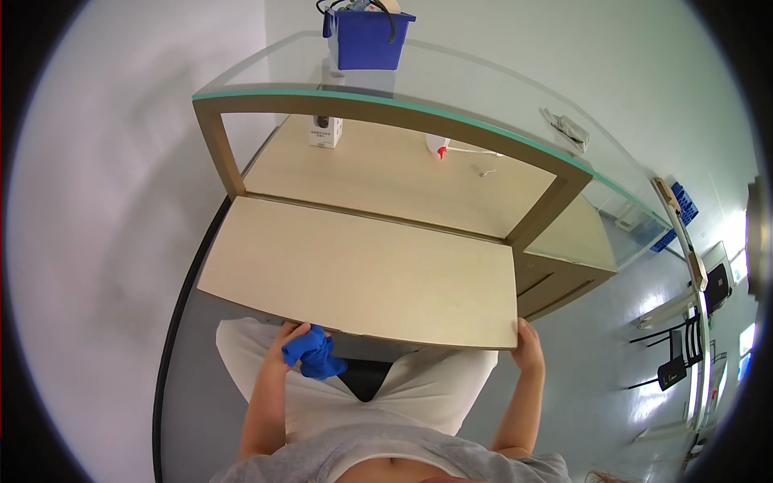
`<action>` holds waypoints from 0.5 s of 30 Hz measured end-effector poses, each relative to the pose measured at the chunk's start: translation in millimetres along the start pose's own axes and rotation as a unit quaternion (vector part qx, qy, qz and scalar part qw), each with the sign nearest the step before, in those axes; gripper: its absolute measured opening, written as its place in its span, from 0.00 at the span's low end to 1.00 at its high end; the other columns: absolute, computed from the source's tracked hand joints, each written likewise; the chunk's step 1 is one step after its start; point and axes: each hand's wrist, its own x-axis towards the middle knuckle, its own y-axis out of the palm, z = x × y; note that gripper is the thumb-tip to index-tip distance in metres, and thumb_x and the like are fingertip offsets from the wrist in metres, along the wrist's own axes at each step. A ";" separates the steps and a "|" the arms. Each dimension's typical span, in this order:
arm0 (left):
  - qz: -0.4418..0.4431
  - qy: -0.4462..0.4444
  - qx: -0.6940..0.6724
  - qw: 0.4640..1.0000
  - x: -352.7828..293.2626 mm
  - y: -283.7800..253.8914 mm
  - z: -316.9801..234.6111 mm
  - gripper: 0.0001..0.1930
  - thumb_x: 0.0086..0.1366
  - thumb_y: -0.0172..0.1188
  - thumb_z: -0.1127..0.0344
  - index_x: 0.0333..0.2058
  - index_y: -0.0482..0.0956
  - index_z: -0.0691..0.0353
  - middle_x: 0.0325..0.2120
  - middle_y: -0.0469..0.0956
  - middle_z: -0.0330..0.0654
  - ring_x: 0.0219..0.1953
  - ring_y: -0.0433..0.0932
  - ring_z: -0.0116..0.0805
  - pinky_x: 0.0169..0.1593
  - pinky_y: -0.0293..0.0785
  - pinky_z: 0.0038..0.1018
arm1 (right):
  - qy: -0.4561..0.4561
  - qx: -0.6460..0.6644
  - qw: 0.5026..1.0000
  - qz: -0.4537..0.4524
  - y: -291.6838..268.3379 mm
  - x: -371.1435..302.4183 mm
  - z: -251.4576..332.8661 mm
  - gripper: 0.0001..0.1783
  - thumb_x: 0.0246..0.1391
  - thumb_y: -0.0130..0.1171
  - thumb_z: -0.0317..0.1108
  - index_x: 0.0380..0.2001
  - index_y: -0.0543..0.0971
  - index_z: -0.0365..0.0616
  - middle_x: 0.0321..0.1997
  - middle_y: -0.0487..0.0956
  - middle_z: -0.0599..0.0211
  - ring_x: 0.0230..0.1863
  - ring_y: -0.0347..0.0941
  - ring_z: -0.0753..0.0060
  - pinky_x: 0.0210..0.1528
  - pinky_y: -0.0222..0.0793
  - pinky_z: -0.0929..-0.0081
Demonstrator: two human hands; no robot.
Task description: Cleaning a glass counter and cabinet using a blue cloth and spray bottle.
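Observation:
A flat beige panel [362, 274] juts out toward me from the front of a glass-topped cabinet. My left hand [289, 335] is closed on a crumpled blue cloth [316, 352] at the panel's near edge, left of its middle. At the near right corner, my right hand [527, 346] grips the panel's edge, its fingers partly hidden underneath. Below the panel are my light trousers [435, 382], with the legs apart.
On the glass top [467, 84] stand a blue bin [370, 39] of items and a grey cloth [568, 131]. Inside the cabinet are a white box [325, 131] and a white bottle with a red nozzle [440, 148]. A wall rises at left; dark chairs [675, 370] stand at right.

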 end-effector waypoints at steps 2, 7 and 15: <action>0.014 0.030 0.044 0.998 0.0 6.5 -22.0 0.16 0.62 0.59 0.63 0.43 0.76 0.71 0.32 0.81 0.50 0.36 0.81 0.42 0.43 0.77 0.34 | -0.024 0.026 0.997 0.072 -7.8 -3.3 9.7 0.27 0.63 0.45 0.50 0.52 0.71 0.37 0.49 0.77 0.64 0.49 0.74 0.72 0.47 0.70 0.77; 0.011 0.134 0.104 0.985 18.7 42.6 -76.0 0.14 0.63 0.55 0.66 0.38 0.78 0.75 0.28 0.81 0.52 0.33 0.81 0.42 0.38 0.77 0.34 | -0.128 0.224 0.965 0.052 20.8 -13.5 50.3 0.32 0.65 0.39 0.54 0.60 0.61 0.38 0.59 0.71 0.57 0.56 0.71 0.66 0.55 0.71 0.67; -0.032 0.225 0.061 0.972 83.1 131.0 -161.7 0.15 0.67 0.55 0.60 0.34 0.77 0.71 0.30 0.79 0.45 0.32 0.76 0.28 0.40 0.71 0.24 | -0.241 0.269 0.929 0.086 56.6 17.7 65.7 0.22 0.62 0.48 0.39 0.56 0.66 0.39 0.51 0.75 0.58 0.52 0.72 0.63 0.56 0.70 0.65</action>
